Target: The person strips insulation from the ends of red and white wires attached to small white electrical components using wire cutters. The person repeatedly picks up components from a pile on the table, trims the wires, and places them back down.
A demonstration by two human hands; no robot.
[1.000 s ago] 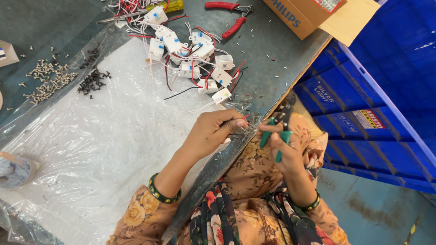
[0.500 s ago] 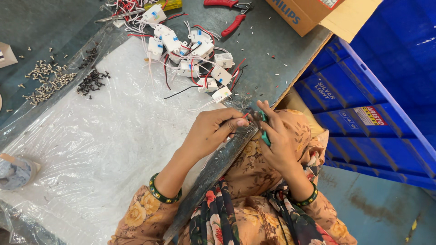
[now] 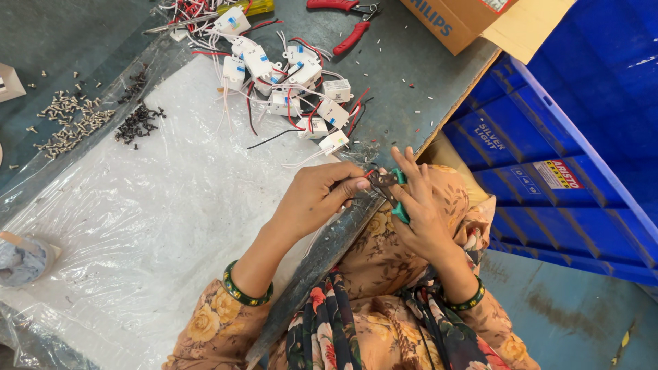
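Observation:
My left hand (image 3: 319,195) pinches the end of a thin red wire (image 3: 370,173) at the table's front edge. My right hand (image 3: 418,209) grips small green-handled cutters (image 3: 392,192), whose jaws sit at the wire tip between my two hands. Just beyond my hands lies a pile of small white modules (image 3: 295,79) with red and white leads. One white module (image 3: 334,142) lies closest to my left hand.
Clear plastic sheet (image 3: 137,219) covers the grey table. Silver screws (image 3: 68,123) and black screws (image 3: 137,123) lie at the left. Red-handled pliers (image 3: 346,24) and a cardboard box (image 3: 473,20) sit at the back. Blue crates (image 3: 562,151) stand to the right. A tape roll (image 3: 20,260) is at far left.
My right hand has moved in from the lap toward the left hand, bringing the cutters up to the wire tip. The left hand stays nearly still.

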